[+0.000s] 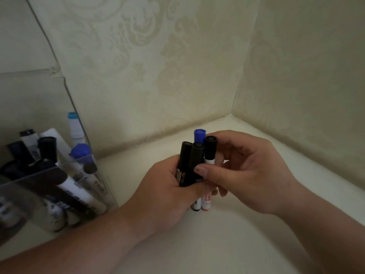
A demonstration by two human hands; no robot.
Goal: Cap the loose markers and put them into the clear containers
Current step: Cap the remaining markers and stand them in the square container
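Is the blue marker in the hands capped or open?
Capped. The blue marker shows a closed blue cap on top, no tip showing, within the bundle of markers the left hand grips.

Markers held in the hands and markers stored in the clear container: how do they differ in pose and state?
The held markers stand nearly upright, bunched; the stored markers lean at different angles in the container. The left hand and right hand grip the held markers; the stored markers rest untouched. Both groups show black and blue caps.
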